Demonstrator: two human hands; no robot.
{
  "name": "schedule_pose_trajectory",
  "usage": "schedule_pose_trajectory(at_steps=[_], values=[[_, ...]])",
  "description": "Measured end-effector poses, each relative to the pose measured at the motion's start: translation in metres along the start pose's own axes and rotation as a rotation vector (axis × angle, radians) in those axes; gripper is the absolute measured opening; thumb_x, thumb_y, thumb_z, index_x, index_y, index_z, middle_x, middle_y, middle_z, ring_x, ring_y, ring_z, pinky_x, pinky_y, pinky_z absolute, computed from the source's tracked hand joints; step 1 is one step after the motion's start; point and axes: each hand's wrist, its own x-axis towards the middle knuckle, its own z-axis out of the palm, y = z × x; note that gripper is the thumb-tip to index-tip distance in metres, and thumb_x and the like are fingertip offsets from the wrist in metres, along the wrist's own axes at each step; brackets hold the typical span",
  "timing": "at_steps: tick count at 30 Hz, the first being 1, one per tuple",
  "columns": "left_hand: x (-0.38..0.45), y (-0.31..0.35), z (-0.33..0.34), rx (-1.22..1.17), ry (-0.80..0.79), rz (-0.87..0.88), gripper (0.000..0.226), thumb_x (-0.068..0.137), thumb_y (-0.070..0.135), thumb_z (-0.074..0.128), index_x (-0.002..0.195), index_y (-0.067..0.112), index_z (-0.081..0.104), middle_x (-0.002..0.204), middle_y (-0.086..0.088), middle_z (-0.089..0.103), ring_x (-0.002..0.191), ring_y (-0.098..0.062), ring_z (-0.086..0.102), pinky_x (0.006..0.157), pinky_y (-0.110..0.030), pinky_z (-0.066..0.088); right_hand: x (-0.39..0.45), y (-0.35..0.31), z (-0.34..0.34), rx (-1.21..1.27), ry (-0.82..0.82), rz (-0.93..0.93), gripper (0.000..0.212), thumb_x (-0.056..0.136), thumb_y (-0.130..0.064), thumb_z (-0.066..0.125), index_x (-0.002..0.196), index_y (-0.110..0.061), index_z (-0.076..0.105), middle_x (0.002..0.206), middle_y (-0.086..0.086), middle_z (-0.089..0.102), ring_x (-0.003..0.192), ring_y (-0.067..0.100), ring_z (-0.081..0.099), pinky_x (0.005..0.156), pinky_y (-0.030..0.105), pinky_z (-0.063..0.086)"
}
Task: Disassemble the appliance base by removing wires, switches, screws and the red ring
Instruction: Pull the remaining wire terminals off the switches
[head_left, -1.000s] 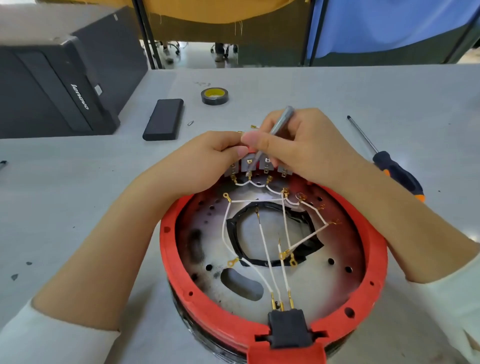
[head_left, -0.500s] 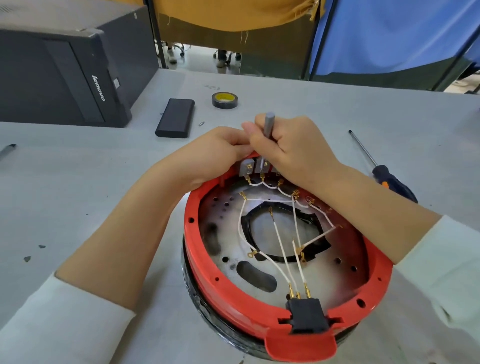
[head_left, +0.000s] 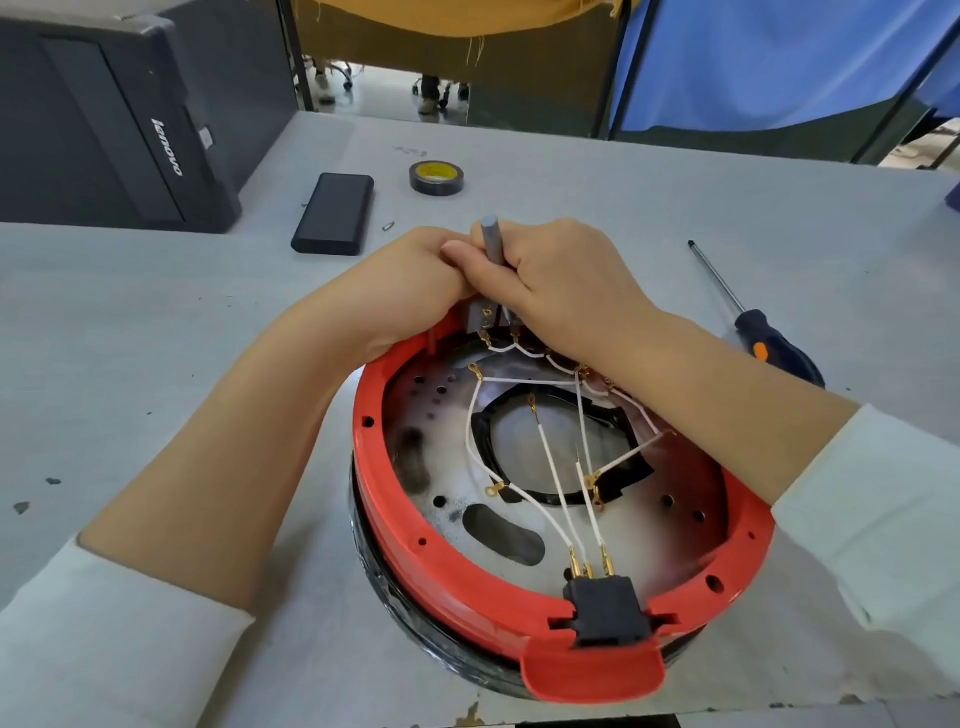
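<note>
At the twelve o'clock rim: the right hand (head_left: 566, 280) grips a grey tool shaft (head_left: 491, 240) upright, its tip down among the switches (head_left: 480, 314); the left hand (head_left: 415, 280) curls over the rim beside it, probably bracing the switch bank, though its fingertips are hidden.
Appliance base (head_left: 545, 493): sits at table centre, red ring (head_left: 467, 587) on top, black plug socket (head_left: 605, 613) at six o'clock.
Doing it well: keep the shaft plumb on the fastener, press straight down, turn slowly, hold the switch block steady, and keep the white wires (head_left: 558, 499) clear of the tip.
Risk: a slipped tip could nick insulation or a finger.
Counts: two hands; one red ring; three gold pins at the socket; about four switch terminals showing, the rest covered.
Spare tools: one black-and-orange screwdriver (head_left: 769, 345) at two o'clock, one tape roll (head_left: 437, 178) and one black slab (head_left: 335, 213) toward eleven.
</note>
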Motion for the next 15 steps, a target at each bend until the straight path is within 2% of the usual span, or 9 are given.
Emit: schedule_pose_trajectory(at_steps=[2,8,15], values=[[0.0011,-0.0012,0.0007,-0.026,0.008,-0.006,0.034,0.089,-0.004,0.048,0.077,0.021,0.069,0.073,0.009,0.072,0.073,-0.002,0.067,0.065,-0.012,0.051,0.0017,0.0005,0.0011,0.022,0.003,0.032,0.043,0.099,-0.048,0.039,0.059,-0.034,0.029,0.052,-0.009,0.039,0.060,0.020,0.045,0.058,0.031,0.030],[0.0011,0.0009,0.0034,-0.066,0.014,-0.002,0.034,0.091,-0.007,0.047,0.080,0.020,0.064,0.064,0.017,0.069,0.066,0.007,0.064,0.061,-0.006,0.046,0.0060,0.0023,0.0047,0.026,-0.007,0.057,0.044,0.100,-0.046,0.037,0.058,-0.034,0.030,0.056,-0.007,0.042,0.064,0.023,0.047,0.059,0.031,0.028],[0.0004,0.0005,0.0025,-0.046,0.007,-0.031,0.027,0.094,0.005,0.052,0.081,0.024,0.066,0.068,0.019,0.070,0.071,0.009,0.065,0.064,-0.005,0.045,-0.0016,0.0040,0.0000,0.118,0.038,0.000,0.043,0.100,-0.040,0.039,0.060,-0.033,0.026,0.050,-0.008,0.037,0.049,0.012,0.037,0.056,0.031,0.029]])
